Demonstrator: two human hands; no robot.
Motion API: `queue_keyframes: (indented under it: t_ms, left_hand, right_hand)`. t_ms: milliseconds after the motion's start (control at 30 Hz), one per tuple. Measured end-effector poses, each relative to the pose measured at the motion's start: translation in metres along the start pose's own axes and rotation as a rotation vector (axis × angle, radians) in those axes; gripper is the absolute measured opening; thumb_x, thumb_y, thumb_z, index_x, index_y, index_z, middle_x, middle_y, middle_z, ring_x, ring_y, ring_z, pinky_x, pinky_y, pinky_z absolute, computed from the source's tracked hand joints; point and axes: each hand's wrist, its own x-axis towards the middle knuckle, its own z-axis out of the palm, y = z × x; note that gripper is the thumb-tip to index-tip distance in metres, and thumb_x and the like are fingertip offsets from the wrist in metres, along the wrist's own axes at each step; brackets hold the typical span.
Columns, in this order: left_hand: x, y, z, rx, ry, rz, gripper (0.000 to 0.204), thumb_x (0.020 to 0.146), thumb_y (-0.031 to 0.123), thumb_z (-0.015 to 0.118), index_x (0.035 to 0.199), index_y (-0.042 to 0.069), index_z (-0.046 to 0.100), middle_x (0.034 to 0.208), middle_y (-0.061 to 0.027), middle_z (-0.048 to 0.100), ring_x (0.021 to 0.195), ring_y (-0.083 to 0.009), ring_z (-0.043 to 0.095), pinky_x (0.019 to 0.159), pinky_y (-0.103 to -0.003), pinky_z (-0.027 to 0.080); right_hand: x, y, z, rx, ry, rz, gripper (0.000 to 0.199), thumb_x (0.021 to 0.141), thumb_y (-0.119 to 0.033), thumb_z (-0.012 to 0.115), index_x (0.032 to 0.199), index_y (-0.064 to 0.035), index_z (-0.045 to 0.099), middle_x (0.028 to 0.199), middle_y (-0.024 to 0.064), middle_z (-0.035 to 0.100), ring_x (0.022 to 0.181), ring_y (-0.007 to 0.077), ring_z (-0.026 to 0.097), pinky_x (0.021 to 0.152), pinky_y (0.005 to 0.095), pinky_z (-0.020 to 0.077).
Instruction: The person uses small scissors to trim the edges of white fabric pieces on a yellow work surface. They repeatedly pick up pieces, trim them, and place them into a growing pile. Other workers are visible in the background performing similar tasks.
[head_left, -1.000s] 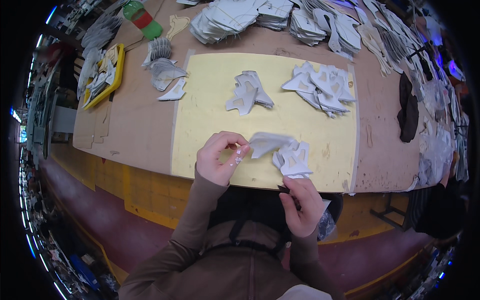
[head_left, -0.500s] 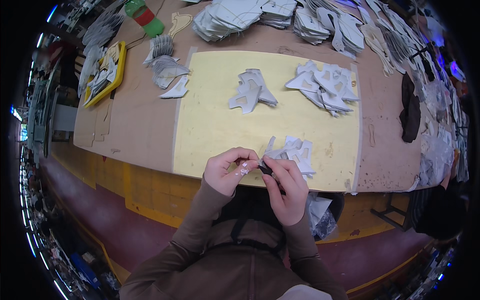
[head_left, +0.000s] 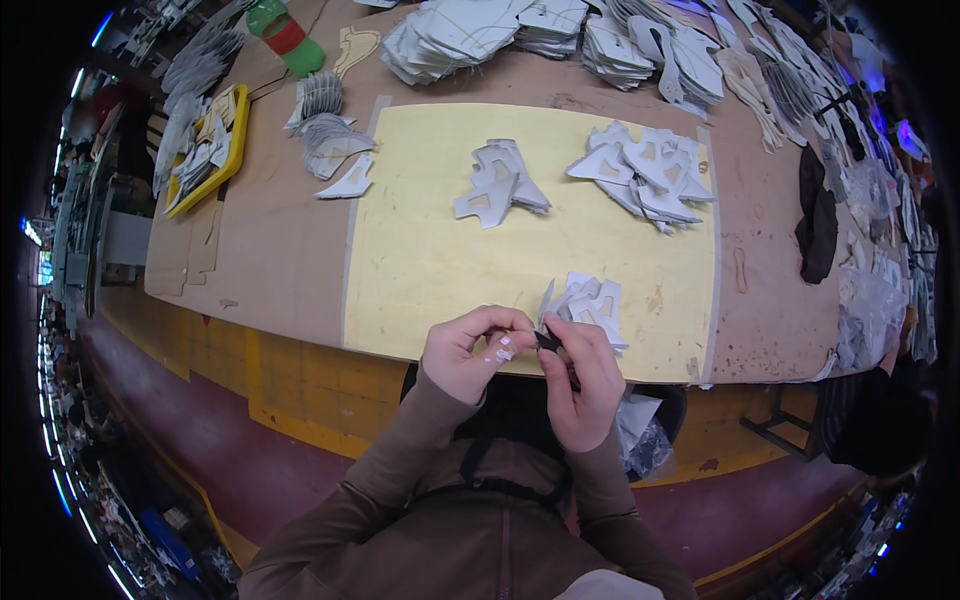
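- The grip of the right hand (head_left: 588, 375) is clamped on a small black object (head_left: 548, 342), over the near edge of the yellow sheet (head_left: 410, 260).
- The left hand (head_left: 463, 358) is held just beside that object, fingertips bunched (white flecks (head_left: 503, 350) are seen on its thumb); whether anything is pinched there cannot be told.
- White cut-out pieces (head_left: 597, 303) are gathered on the sheet's near part, just beyond the right hand.
- A small cluster (head_left: 498, 183) is laid at the sheet's far middle, a larger pile (head_left: 650, 178) at its far right.
- On the desk (head_left: 270, 240), a yellow tray (head_left: 241, 135) is set left of the sheet.
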Motion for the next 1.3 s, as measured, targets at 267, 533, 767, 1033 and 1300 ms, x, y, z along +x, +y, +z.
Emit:
queue_keyframes:
  t_ms: [267,533,767,1033,1300]
  left_hand:
    - [-0.001,-0.001,0.010,0.017,0.025,0.028,0.009,0.089,0.003,0.067,0.096,-0.003,0.069,0.083,-0.0005,0.065,0.074,-0.0042,0.051,0.069,-0.020,0.044]
    - [-0.002,0.000,0.012,0.089,0.013,0.045,0.009,0.089,0.002,0.067,0.097,-0.002,0.069,0.086,-0.0018,0.065,0.074,-0.0050,0.052,0.069,-0.020,0.044]
    - [-0.009,-0.004,0.018,0.036,0.017,0.062,0.009,0.089,0.002,0.067,0.097,-0.002,0.069,0.088,-0.0041,0.065,0.076,-0.0068,0.055,0.069,-0.021,0.045]
    - [-0.004,-0.002,0.007,0.125,-0.065,0.049,0.010,0.089,0.003,0.067,0.097,-0.002,0.069,0.089,-0.0048,0.066,0.075,-0.0071,0.055,0.069,-0.022,0.045]
    - [-0.002,0.000,-0.001,0.228,-0.119,0.079,0.011,0.089,0.005,0.067,0.097,-0.003,0.069,0.089,-0.0061,0.066,0.076,-0.0088,0.057,0.070,-0.023,0.046]
  right_hand:
    - [-0.001,0.004,-0.008,0.040,0.010,-0.018,0.034,0.082,0.005,0.068,0.116,0.0030,0.066,0.094,0.0117,0.063,0.070,0.0125,0.056,0.058,0.0225,0.0431]
    - [-0.001,0.002,-0.007,0.053,0.035,-0.007,0.036,0.082,0.007,0.068,0.118,0.0033,0.065,0.092,0.0144,0.064,0.073,0.0220,0.064,0.063,0.0285,0.0506]
    - [0.000,-0.001,-0.013,0.052,0.037,-0.030,0.034,0.081,0.008,0.068,0.115,0.0034,0.066,0.091,0.0140,0.065,0.071,0.0205,0.065,0.060,0.0281,0.0504]
    - [0.003,0.007,-0.024,0.062,-0.062,-0.102,0.038,0.077,0.008,0.069,0.115,0.0019,0.067,0.092,0.0128,0.066,0.069,0.0232,0.066,0.058,0.0294,0.0510]
    - [0.004,0.011,-0.023,0.071,-0.119,-0.126,0.039,0.078,0.007,0.068,0.117,0.0005,0.067,0.093,0.0123,0.067,0.071,0.0229,0.067,0.060,0.0296,0.0512]
